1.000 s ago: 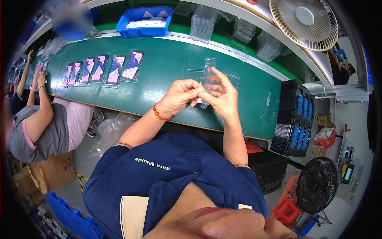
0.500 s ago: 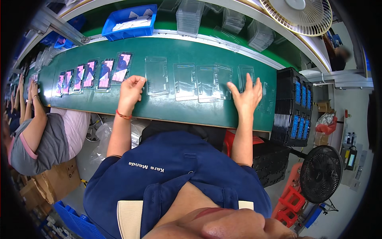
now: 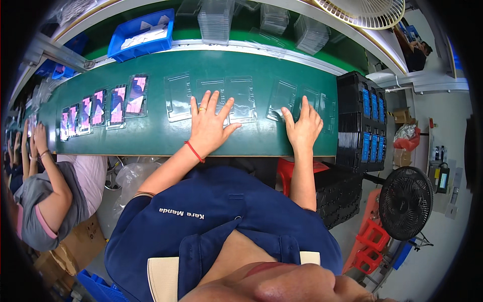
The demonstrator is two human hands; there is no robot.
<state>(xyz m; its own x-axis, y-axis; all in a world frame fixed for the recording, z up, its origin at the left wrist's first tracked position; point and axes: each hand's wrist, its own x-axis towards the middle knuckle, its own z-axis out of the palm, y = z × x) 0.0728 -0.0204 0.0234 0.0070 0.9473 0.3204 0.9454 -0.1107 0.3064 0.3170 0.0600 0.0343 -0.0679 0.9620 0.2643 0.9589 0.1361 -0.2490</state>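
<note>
Several clear plastic trays (image 3: 179, 103) lie in a row across the green table (image 3: 166, 141). My left hand (image 3: 210, 123) is spread flat, palm down, over the middle of the row, covering part of one tray; beside its thumb lies another clear tray (image 3: 243, 103). My right hand (image 3: 303, 130), fingers apart and nothing in it, rests at the right end. It partly hides the trays there, and its thumb is nearest a tilted clear tray (image 3: 282, 100). Further left, several trays hold pink and dark blue pieces (image 3: 137, 94).
A blue bin (image 3: 116, 53) of white pieces stands on the shelf behind, near stacks of clear trays (image 3: 215, 22). Stacked black crates (image 3: 352, 121) border the table's right end. A black fan (image 3: 406, 204) stands right. A co-worker's hands (image 3: 39, 138) are at the far left.
My left hand has moved right from beside the leftmost clear tray, going from closed to spread over the row. The clear trays are spaced differently, with a wider gap near my right hand.
</note>
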